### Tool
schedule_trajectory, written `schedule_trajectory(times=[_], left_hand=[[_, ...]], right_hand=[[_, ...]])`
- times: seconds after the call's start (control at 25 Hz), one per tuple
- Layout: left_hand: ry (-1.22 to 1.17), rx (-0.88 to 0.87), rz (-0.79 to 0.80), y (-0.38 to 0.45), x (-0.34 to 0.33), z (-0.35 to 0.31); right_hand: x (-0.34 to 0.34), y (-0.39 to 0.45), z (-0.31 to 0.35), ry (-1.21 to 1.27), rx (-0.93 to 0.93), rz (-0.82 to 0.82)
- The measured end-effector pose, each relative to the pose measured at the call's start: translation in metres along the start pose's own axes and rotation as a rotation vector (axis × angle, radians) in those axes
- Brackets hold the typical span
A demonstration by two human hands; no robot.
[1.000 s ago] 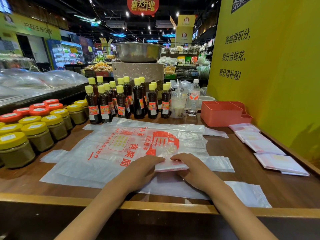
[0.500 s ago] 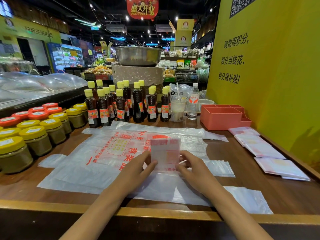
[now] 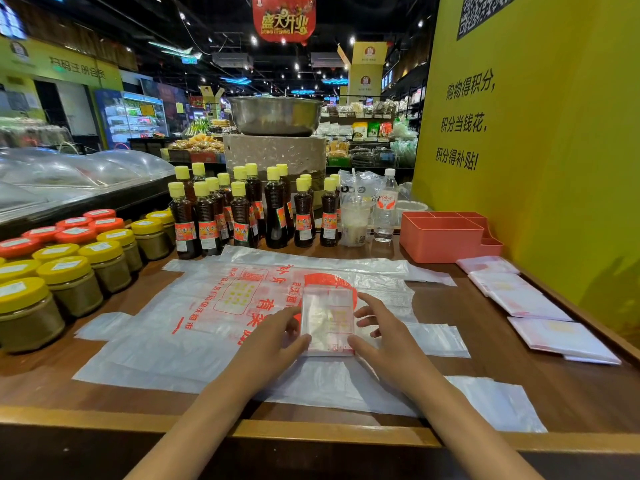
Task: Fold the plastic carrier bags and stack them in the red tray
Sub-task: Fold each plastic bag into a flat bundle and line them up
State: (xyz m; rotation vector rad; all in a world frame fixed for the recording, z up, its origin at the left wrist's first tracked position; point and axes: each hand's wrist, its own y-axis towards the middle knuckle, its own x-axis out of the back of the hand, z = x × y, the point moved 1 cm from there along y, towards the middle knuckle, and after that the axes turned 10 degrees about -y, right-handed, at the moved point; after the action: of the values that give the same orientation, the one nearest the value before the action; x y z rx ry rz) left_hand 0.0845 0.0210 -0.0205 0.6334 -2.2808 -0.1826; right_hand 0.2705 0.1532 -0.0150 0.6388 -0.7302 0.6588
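Lining the far left of the wooden counter (image 3: 519, 382) are yellow-lidded jars (image 3: 69, 282) and dark sauce bottles (image 3: 242, 216). Flat carrier bags (image 3: 207, 306) lie spread near the middle. On them the left hand (image 3: 273, 344) grips the left edge of a folded bag (image 3: 327, 320), raised on its near edge; the right hand (image 3: 388, 337) grips its right edge. Further right lie folded bags (image 3: 526, 303), beside the red tray (image 3: 446, 240) at the far right.

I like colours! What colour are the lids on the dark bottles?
Yellow lids on the dark bottles, head view.
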Motion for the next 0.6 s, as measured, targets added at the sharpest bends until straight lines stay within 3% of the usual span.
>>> schedule_trajectory(times=[0.32,0.6], left_hand=[[0.168,-0.064,0.228,-0.001,-0.009,0.008],[0.301,-0.072,0.285,-0.007,-0.014,-0.001]], right_hand=[[-0.007,-0.002,0.002,-0.283,0.13,0.134],[-0.021,-0.001,-0.001,-0.548,0.175,0.287]])
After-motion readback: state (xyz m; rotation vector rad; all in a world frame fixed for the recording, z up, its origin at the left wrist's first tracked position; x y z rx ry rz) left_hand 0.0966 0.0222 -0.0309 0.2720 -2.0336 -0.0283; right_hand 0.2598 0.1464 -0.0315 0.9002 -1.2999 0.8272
